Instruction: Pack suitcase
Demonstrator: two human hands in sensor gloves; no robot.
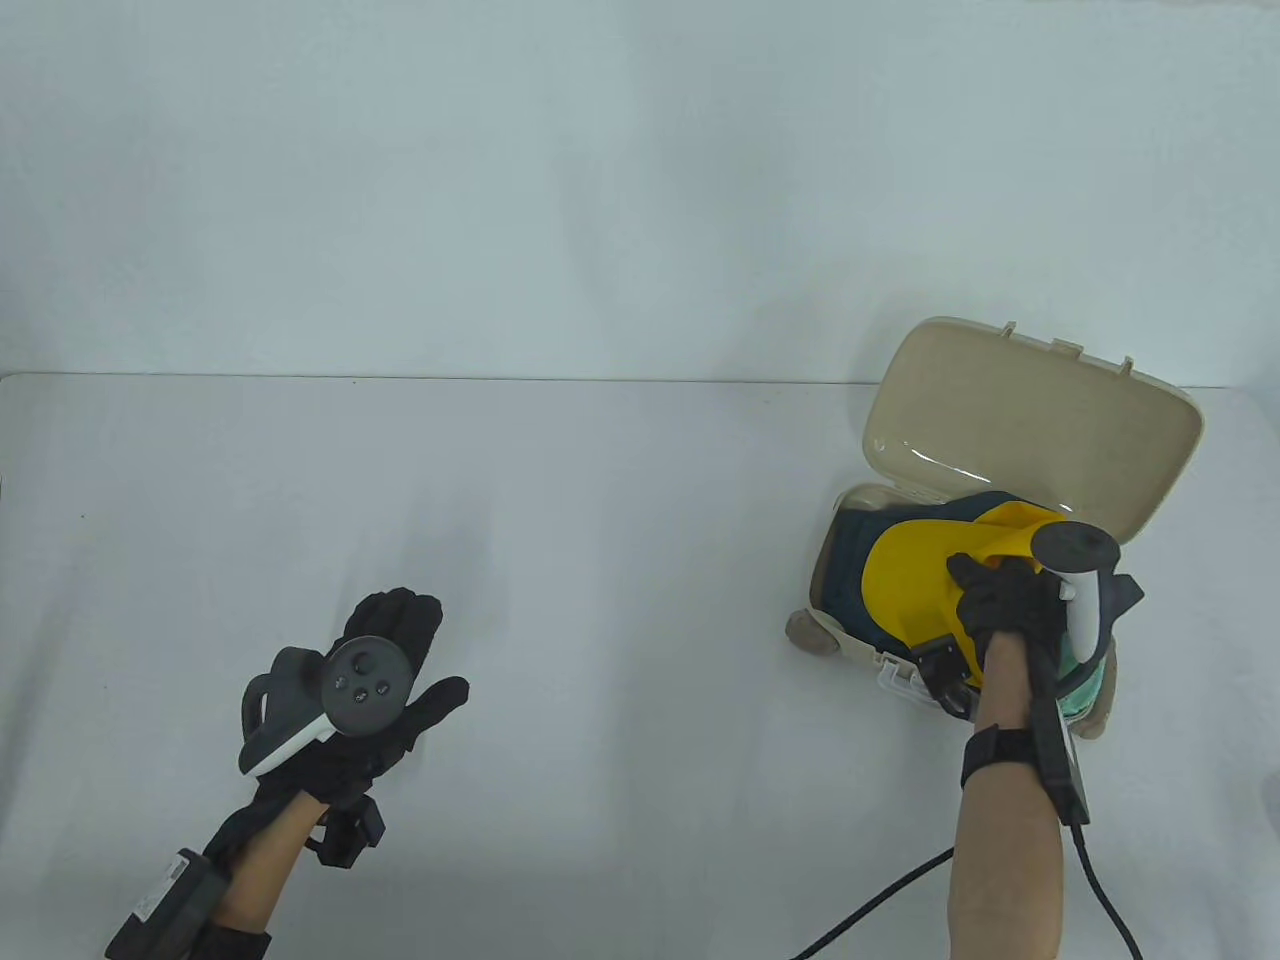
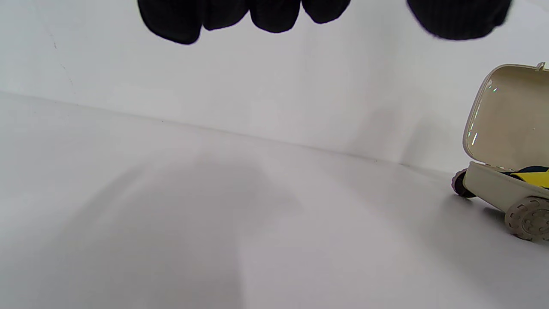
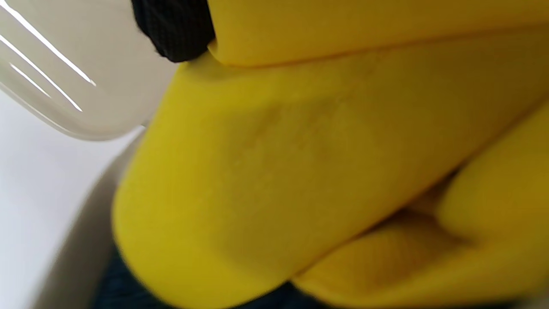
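White, matte table [image 1: 620,600], smooth surface with faint soft shadows, against a pale wall. At the right side sits a small beige suitcase [image 1: 1010,470], hard glossy plastic with rounded corners, its lid [image 1: 1040,420] standing open and tilted back; streaks of light reflect off the lid's inner face. Small tabs line the lid's far rim. The left wrist view shows chunky ribbed wheels [image 2: 526,218] at the lower shell's near corner and a darker wheel further back. Inside the shell lies a dark navy fabric [image 1: 850,560], partly covered by a bright yellow cloth [image 1: 905,585], soft, thick and felt-like, folded into rounded rolls with blunt edges. The right wrist view is filled by these yellow folds, with navy showing below them and the lid's curved glossy corner at upper left. A pale green fabric [image 1: 1090,690] peeks out at the suitcase's near right edge. Right hand [image 1: 1005,600], in a black knit glove, is over the suitcase with fingers curled into the yellow cloth, gripping it; one fingertip [image 3: 173,32] sits against a fold. Left hand [image 1: 385,665] rests low over the table well apart from the suitcase, fingers [image 2: 274,15] spread and relaxed, holding nothing. Black cable [image 1: 1100,890] trails from the right forearm.
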